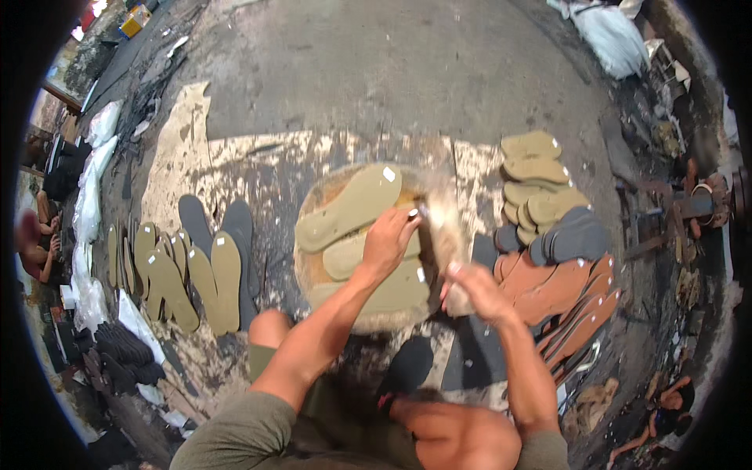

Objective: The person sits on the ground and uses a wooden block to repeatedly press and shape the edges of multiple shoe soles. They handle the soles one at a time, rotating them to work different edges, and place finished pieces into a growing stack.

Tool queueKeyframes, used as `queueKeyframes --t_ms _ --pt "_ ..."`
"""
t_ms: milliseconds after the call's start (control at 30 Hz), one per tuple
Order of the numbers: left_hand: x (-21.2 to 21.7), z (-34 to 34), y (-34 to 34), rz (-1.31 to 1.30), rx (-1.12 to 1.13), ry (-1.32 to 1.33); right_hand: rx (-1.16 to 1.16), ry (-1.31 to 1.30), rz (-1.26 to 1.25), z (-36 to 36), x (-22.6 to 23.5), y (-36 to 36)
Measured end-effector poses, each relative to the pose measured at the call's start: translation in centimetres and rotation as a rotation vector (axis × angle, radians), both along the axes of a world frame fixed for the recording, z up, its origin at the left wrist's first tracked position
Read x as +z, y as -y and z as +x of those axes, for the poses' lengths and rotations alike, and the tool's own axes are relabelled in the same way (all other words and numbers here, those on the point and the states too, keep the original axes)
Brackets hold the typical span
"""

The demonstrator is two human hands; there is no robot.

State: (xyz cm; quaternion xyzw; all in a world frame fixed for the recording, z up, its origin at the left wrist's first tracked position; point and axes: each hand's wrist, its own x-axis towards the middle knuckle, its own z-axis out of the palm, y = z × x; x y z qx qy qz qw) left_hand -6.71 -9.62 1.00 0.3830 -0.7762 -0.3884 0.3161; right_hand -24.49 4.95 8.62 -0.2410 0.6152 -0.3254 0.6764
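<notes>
A round wooden block [309, 271] stands before me with several olive shoe soles [345, 210] lying on it, the top one slanting across and bearing a small white sticker. Over the block's right side my left hand [384, 244] is closed in a pinch. A small dark thing shows at its fingertips, too blurred to name. My right hand [475, 291] is wrapped round the lower end of a pale wooden mallet [446, 235], which is smeared by motion and held upright beside the block. Its upper end is close to my left fingertips.
To the left, olive soles [225, 282] and dark grey soles [196, 219] lie in rows. On the right are piled olive soles [535, 171], dark soles [576, 235] and reddish-brown soles [540, 290]. Other people [674, 399] sit at both edges. A pale plastic bag [607, 39] lies far right.
</notes>
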Motion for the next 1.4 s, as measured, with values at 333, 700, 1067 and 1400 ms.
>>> queueKeyframes --t_ms 333,700,1067,1400 --pt "0.7 2.5 8.3 0.336 0.321 -0.254 -0.188 0.173 0.037 2.2 -1.7 -1.2" --pt "-0.3 2.5 8.5 0.141 0.264 -0.163 -0.238 0.149 -0.107 0.6 7.1 1.7" --pt "-2.3 3.0 7.6 -0.251 0.15 -0.061 0.102 -0.88 -0.647 5.7 9.0 9.7" --pt "3.0 3.3 9.3 0.472 0.587 -0.856 0.101 -0.292 0.003 2.9 -2.8 7.5"
